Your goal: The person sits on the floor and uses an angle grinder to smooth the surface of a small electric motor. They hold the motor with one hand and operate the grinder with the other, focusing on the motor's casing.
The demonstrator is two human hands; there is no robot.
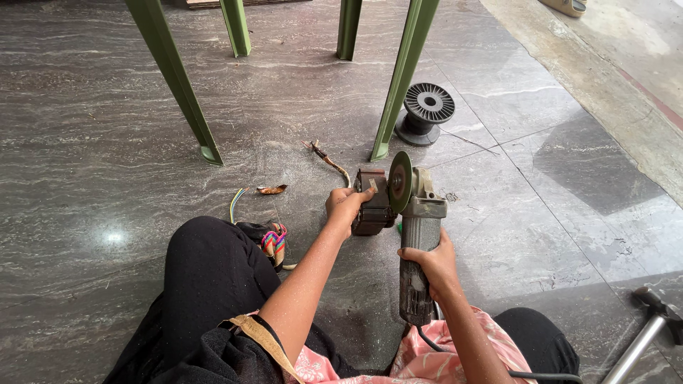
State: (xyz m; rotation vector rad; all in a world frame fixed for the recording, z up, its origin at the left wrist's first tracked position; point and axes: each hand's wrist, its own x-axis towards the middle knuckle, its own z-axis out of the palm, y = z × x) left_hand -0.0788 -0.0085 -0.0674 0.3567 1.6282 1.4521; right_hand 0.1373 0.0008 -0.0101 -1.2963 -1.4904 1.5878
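Dark and rusty, the small motor block stands on the grey stone floor just before the person's knees, with green chair legs, a black empty spool and a piece of old wire behind it. The left hand is closed around the block from its left side. The right hand grips tight the handle of a dusty grinder, whose disc touches the block's right edge; a hammer lies far to the right.

grey angle grinder, dark motor block on floor
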